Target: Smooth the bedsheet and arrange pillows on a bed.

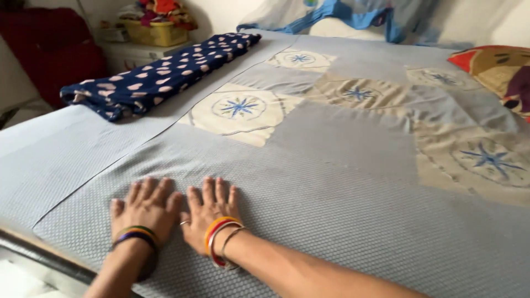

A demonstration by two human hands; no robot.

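Bed covered by grey-blue textured woven bedsheet with cream star-patterned patches [331,182]; left hand [144,208] and right hand [207,212] pressed flat side by side, fingers spread, nothing gripped; sheet extends away ahead.

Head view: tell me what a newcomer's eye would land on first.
Two hands pressed flat, side by side, on the grey-blue bedspread near its bottom-left edge: the left hand and the right hand, both wrists ringed with coloured bangles. Beyond them, at the upper left, lies a folded navy cloth with pale heart shapes. A red and orange pillow sits at the far right.
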